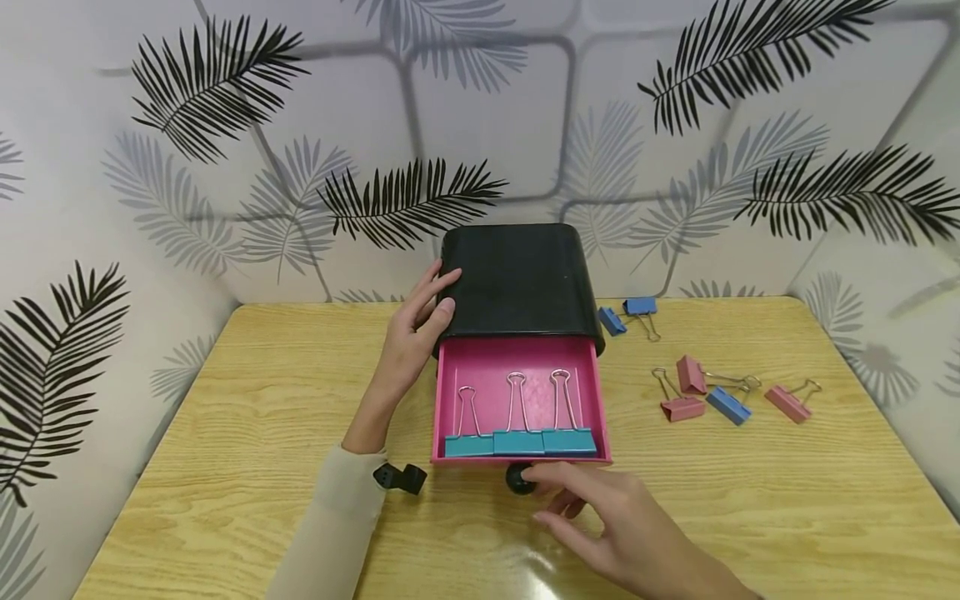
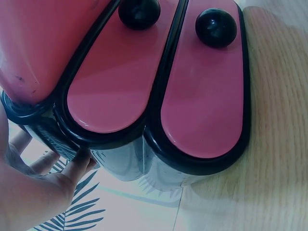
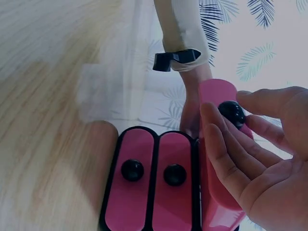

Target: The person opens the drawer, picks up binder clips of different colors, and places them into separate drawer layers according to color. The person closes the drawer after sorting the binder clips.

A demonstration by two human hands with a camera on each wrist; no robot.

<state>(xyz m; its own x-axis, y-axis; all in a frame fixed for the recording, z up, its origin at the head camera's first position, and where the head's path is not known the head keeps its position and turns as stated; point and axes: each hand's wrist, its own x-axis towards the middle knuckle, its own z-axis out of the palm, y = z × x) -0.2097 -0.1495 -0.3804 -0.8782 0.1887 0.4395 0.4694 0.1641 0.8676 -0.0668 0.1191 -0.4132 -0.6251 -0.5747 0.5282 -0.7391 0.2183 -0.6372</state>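
A black drawer box [image 1: 517, 279] stands on the table with its pink top drawer [image 1: 483, 367] pulled out. Three teal binder clips [image 1: 517, 442] lie in a row along the drawer's front, wire handles pointing back. My left hand [image 1: 408, 329] rests against the box's left side, its fingertips on the top edge. At the drawer front, my right hand [image 1: 603, 508] touches the round black knob [image 1: 519, 478] with a fingertip; the thumb stands apart from it. In the right wrist view, fingers spread around the same knob [image 3: 232, 114]. Two lower drawers [image 2: 207, 96] are closed.
Right of the box lie loose binder clips: blue ones [image 1: 640, 306] by its back corner, then pink ones [image 1: 788, 403] with another blue clip [image 1: 729, 406] among them. A leaf-patterned wall [image 1: 525, 125] rises behind the table [image 1: 247, 425].
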